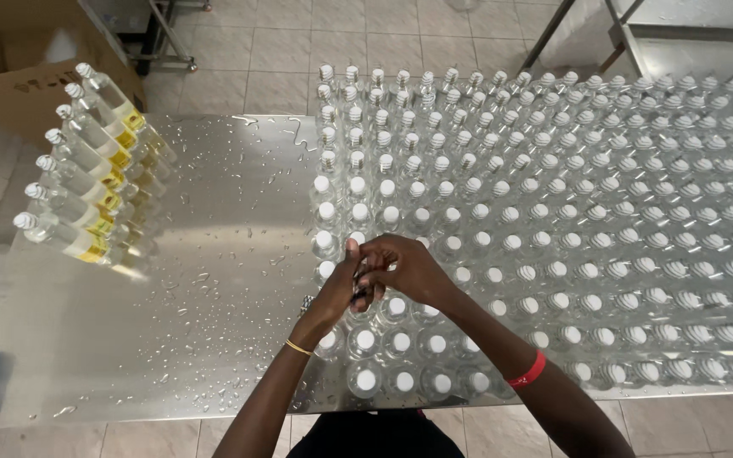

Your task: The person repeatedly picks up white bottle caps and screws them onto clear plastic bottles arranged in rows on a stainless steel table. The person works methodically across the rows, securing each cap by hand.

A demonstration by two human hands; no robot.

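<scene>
Here, 1 small clear bottle (361, 284) is clasped between the left hand (338, 293) and the right hand (411, 270) at lower centre of the frame, each grip closed around it. It is held just above the upright white-capped bottles (604, 220) massed across the wet steel counter (214, 254). Yellow-labelled bottles (95, 178) are laid in a row at upper left.

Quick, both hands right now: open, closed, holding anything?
Left hand: closed, fingers wrapped around a small item over the clear bottles; item hidden.
Right hand: closed on the same spot, meeting the left; what it grips cannot be told.
</scene>
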